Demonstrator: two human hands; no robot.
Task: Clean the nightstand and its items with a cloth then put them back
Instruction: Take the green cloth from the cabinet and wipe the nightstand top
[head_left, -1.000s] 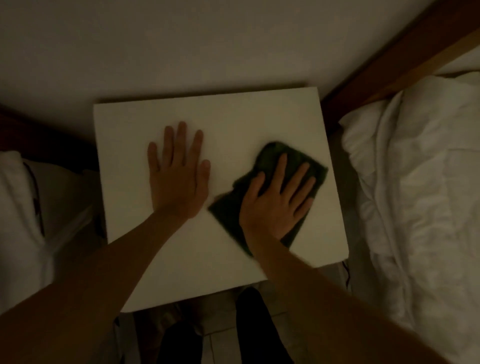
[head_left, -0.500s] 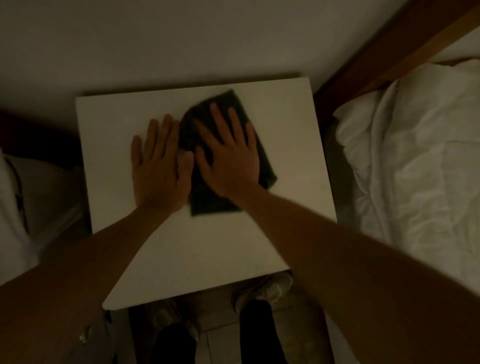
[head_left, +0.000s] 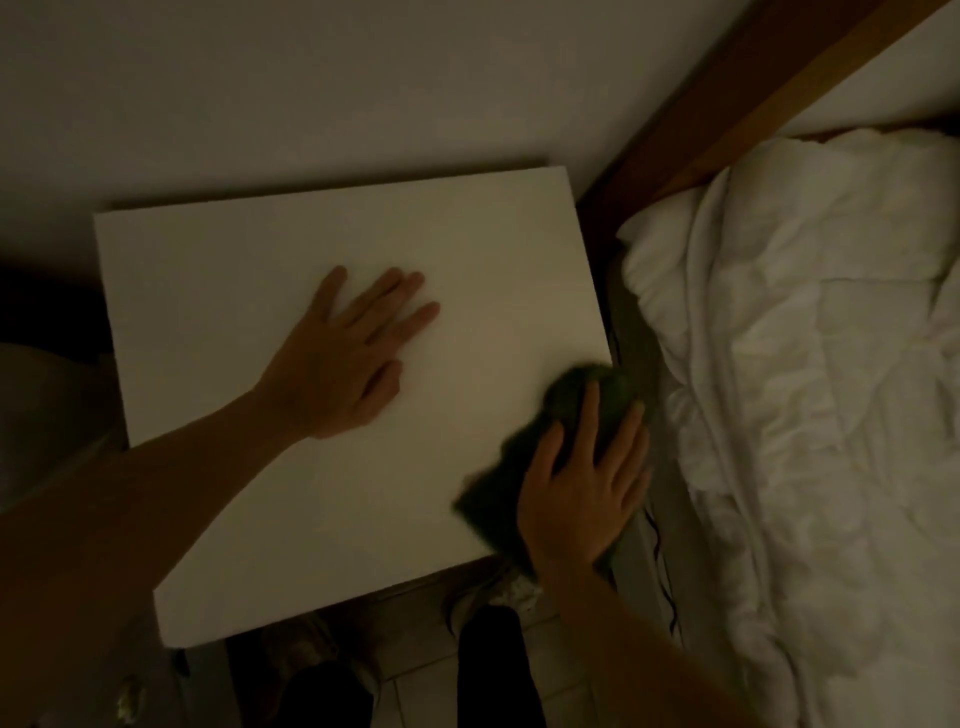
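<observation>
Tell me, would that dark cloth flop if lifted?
Probably. The cloth looks bunched and rumpled under the right hand, so it is likely soft and limp. It seems thin, so probably light. It hangs over the nightstand edge, so it might slip off.

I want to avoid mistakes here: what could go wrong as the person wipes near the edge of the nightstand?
1. The cloth under the right hand already overhangs the right edge of the nightstand; it might slip into the gap beside the bed.
2. A dark cable hangs in that gap; the cloth could snag it.
3. The light is dim, so missed spots are likely.
</observation>
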